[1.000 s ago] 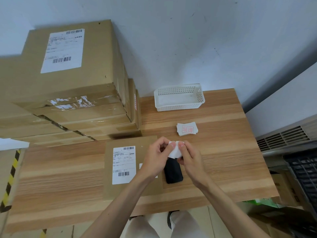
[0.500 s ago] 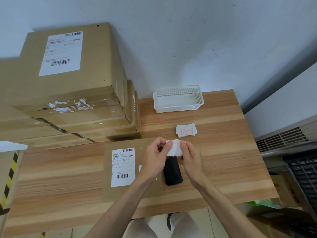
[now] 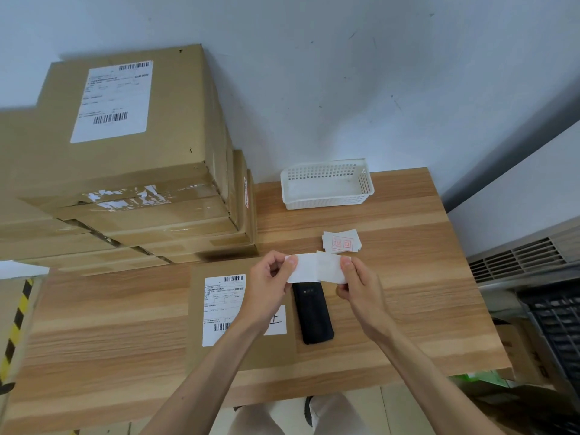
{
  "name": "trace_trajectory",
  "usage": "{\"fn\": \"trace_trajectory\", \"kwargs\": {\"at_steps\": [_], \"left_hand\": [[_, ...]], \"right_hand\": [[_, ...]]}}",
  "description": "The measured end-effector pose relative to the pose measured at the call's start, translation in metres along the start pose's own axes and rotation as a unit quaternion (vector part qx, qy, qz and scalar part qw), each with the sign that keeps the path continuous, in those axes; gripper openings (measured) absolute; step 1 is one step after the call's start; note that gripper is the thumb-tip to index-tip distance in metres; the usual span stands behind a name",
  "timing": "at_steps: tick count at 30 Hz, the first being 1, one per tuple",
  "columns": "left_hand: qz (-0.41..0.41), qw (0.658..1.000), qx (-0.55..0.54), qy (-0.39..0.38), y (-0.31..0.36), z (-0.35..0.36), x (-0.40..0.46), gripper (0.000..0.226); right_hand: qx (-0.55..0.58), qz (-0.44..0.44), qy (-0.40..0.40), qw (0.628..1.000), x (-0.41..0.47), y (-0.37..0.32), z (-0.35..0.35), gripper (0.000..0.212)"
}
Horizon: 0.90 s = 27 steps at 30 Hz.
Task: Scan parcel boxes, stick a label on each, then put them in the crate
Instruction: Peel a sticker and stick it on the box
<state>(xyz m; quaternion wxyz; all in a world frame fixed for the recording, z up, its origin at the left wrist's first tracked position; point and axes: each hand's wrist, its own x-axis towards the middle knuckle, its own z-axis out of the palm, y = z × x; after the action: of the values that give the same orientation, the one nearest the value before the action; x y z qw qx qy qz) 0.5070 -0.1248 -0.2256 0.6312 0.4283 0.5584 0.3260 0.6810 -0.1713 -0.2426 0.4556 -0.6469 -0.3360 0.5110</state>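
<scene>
A flat brown parcel box with a white shipping label lies on the wooden table in front of me. A small white sticker with a handwritten mark shows on it beside my left wrist. My left hand and my right hand each pinch one end of a white label, pulled apart into two overlapping pieces above the box's far right corner. A black handheld scanner lies on the table just below the label. A stack of red-stamped labels sits behind my hands.
Several large cardboard boxes are stacked at the back left against the wall. A white plastic basket stands at the table's far edge. A black crate and a grey vent unit are on the right beyond the table's edge.
My hands have drawn apart, so the white label now spreads wider, with its two layers separating. The scanner and the box have not moved.
</scene>
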Motion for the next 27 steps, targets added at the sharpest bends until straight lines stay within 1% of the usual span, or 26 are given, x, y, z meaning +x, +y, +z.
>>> {"fn": "trace_trajectory", "kwargs": {"at_steps": [4, 8, 10, 13, 17, 20, 22, 24, 27], "left_hand": [[0.011, 0.998, -0.019, 0.062, 0.008, -0.032, 0.012, 0.025], [0.015, 0.997, 0.021, 0.077, 0.011, -0.053, 0.017, 0.028], [0.006, 0.996, 0.032, 0.081, 0.009, -0.05, 0.015, 0.029], [-0.005, 0.994, 0.033, 0.1, 0.005, -0.044, 0.015, 0.029], [-0.011, 0.991, 0.044, 0.129, -0.004, -0.043, 0.02, 0.029], [0.0, 0.984, 0.083, 0.159, -0.008, -0.039, 0.021, 0.03], [0.019, 0.977, 0.105, 0.187, -0.008, -0.034, 0.02, 0.025], [0.023, 0.972, 0.109, 0.208, -0.01, -0.031, 0.02, 0.018], [0.015, 0.968, 0.123, 0.219, -0.016, -0.031, 0.021, 0.018]], "right_hand": [[-0.002, 0.022, 0.047, 0.999, 0.02, 0.007, -0.033, 0.035], [-0.035, 0.026, 0.043, 0.998, 0.051, 0.011, -0.065, 0.037], [-0.055, 0.03, 0.042, 0.997, 0.071, 0.008, -0.066, 0.034], [-0.081, 0.032, 0.062, 0.994, 0.106, -0.007, -0.062, 0.024], [-0.191, 0.002, 0.077, 0.979, 0.164, -0.021, -0.06, 0.012], [-0.284, -0.008, 0.095, 0.954, 0.211, -0.021, -0.059, 0.019], [-0.325, 0.001, 0.09, 0.942, 0.239, -0.022, -0.056, 0.025], [-0.358, 0.009, 0.07, 0.931, 0.264, -0.021, -0.049, 0.032], [-0.388, 0.033, 0.031, 0.921, 0.292, -0.02, -0.039, 0.035]]}}
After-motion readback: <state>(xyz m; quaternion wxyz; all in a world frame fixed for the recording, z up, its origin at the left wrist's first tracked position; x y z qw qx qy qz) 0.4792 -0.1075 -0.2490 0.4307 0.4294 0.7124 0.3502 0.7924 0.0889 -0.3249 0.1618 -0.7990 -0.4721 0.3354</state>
